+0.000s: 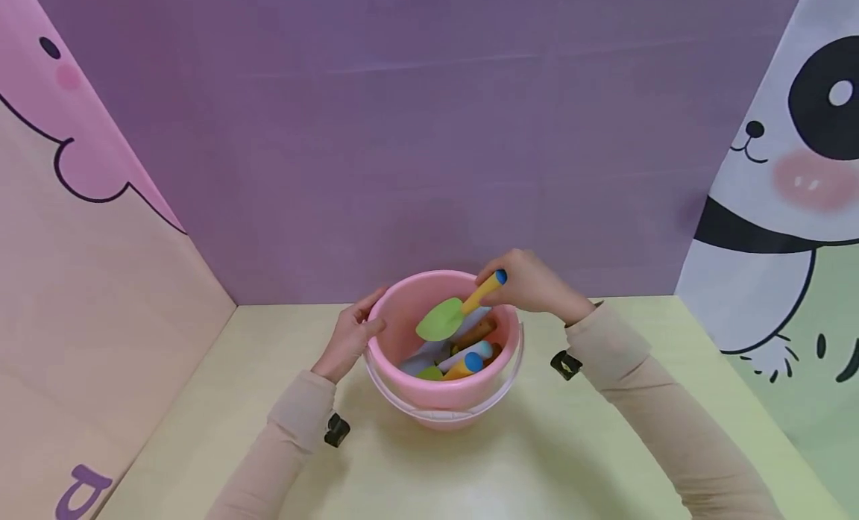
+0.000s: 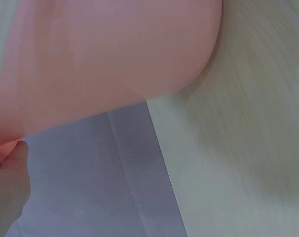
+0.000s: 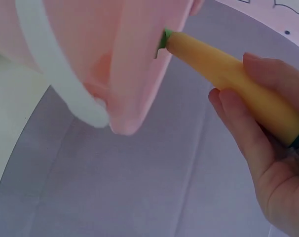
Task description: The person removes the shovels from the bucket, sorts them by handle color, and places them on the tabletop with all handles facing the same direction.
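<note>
A pink bucket [image 1: 403, 389] with a white handle [image 1: 436, 414] is on the pale table, its opening toward me. My left hand [image 1: 350, 333] grips the bucket's left rim, the thumb hooked over the edge; the left wrist view shows part of this hand [image 2: 10, 190] beside the pink wall. Over the bucket's mouth, my right hand [image 1: 526, 283] holds a toy trowel [image 1: 439, 320] by its yellow handle [image 3: 238, 81]. Its green blade points down and left into the opening, and the handle ends in blue. Inside lie several more toy tools, among them one with a yellow-and-blue handle [image 1: 463, 367].
A light wood-grain table [image 1: 268, 401] spreads around the bucket. Behind it rises a purple backdrop [image 1: 429, 132]. Printed panels flank the space, a pink one [image 1: 94, 274] on the left and a panda one [image 1: 758, 281] on the right.
</note>
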{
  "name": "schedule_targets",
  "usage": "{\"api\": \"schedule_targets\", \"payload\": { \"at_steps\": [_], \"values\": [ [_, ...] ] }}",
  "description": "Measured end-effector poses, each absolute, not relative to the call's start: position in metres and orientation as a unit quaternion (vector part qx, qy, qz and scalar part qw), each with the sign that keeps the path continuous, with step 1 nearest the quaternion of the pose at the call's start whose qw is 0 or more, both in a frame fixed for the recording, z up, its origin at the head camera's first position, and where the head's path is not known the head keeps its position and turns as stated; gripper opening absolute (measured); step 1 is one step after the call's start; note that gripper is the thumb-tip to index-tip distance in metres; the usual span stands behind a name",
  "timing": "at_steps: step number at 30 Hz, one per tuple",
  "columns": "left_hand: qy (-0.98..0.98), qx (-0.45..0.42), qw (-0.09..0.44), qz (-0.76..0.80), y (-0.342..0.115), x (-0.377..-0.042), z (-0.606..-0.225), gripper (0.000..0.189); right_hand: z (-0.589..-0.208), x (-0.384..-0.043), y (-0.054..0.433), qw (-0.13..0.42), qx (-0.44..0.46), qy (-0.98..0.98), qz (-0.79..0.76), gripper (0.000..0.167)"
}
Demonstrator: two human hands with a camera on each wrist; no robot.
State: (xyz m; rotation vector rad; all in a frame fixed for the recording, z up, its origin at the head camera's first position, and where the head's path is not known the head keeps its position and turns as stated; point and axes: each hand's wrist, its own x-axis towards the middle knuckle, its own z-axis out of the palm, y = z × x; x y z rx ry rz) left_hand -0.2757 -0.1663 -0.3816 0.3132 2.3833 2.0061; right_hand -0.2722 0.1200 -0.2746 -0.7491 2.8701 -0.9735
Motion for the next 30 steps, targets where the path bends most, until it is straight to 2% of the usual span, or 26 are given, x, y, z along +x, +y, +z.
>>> {"api": "schedule_targets", "payload": {
  "at_steps": [6, 14, 21, 30],
  "values": [
    [0.764, 0.106, 0.009, 0.636, -0.168, -0.278, -0.383, 0.058, -0.268, -0.269, 0.142, -0.015, -0.215, 0.910, -0.355, 0.022],
    [0.750, 0.103, 0.014, 0.653, -0.164, -0.278, -0.386, 0.058, -0.263, -0.259, 0.191, -0.073, -0.117, 0.900, -0.413, 0.032],
    [0.751, 0.106, 0.009, 0.651, -0.161, -0.277, -0.387, 0.058, -0.273, -0.244, 0.239, -0.143, -0.041, 0.881, -0.450, 0.048],
    [0.748, 0.109, 0.017, 0.655, -0.164, -0.271, -0.388, 0.057, -0.296, -0.235, 0.283, -0.194, 0.041, 0.856, -0.477, 0.053]
  ]
}}
